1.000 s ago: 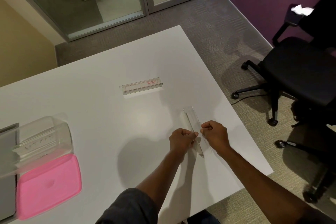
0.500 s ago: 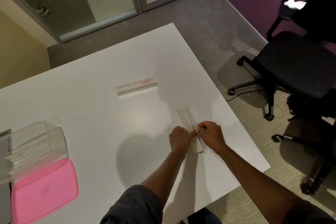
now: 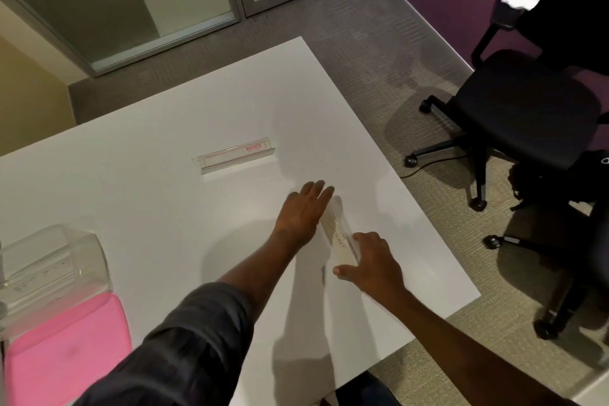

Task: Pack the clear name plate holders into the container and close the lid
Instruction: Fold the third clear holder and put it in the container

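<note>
A white bench (image 3: 138,194) fills the middle and left of the frame, seen from above. Two bare hands are stretched over its lower right part, on either side of a clear name plate holder (image 3: 338,234).

This near holder lies flat on the bench right of centre, its length running from upper left to lower right. A paper strip with handwritten letters is seen inside it.

The left hand (image 3: 301,212) is laid palm down just left of the holder, at its far end. Its fingers (image 3: 316,189) are straight and held close together, touching or nearly touching the holder's left edge; nothing is gripped by them.

The right hand (image 3: 370,262) is placed at the holder's near end. Its fingers are curled around that end, with the thumb on the left side and the other fingers against the right side, so the end is clasped. Whether the holder is lifted off the bench cannot be told.

A second holder (image 3: 234,155) lies apart, above centre of the frame, turned roughly crosswise. A red printed label is seen at its right end.

At the lower left edge a clear container (image 3: 49,267) stands open, with at least one holder dimly seen inside. Just below it, touching or almost touching, a pink lid (image 3: 62,353) lies flat on the bench.

A black office chair (image 3: 524,115) stands on the carpet at the right of the frame, well apart from the bench. A dark sleeve (image 3: 184,343) covers the left upper arm at the bottom.
</note>
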Demonstrator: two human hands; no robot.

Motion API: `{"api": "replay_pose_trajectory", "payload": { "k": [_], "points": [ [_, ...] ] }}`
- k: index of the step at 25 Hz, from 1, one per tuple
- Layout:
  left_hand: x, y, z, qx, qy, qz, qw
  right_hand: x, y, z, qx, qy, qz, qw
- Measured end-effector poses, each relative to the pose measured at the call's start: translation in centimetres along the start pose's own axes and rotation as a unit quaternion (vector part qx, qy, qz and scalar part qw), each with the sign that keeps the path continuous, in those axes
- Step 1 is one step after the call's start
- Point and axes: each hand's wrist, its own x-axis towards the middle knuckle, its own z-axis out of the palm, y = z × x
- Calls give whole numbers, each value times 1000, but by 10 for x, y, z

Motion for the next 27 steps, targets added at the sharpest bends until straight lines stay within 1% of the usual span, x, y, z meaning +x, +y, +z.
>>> {"api": "replay_pose_trajectory", "payload": {
  "k": [1, 3, 5, 8, 14, 20, 27],
  "points": [
    [7, -3, -3, 29, -26, 40, 998, -2, -1, 2, -22, 8, -12, 1000],
    [15, -8, -5, 70, -56, 84, 992, -4, -3, 4, -40, 16, -23, 999],
    [17, -12, -5, 82, -56, 97, 990, -3, -2, 4, -43, 16, -21, 999],
    [13, -20, -6, 61, -50, 100, 992, 0, 0, 2, -55, 15, -35, 998],
    [-1, -40, 3, 55, -69, 64, 994, 8, -1, 0, -85, 11, -67, 994],
    [-22, -56, 7, 39, -83, 18, 996, 18, -12, -2, -88, 4, -95, 992],
    [-48, -68, 13, 20, -93, -11, 995, 21, -25, 4, -147, 8, -118, 982]
  ]
}}
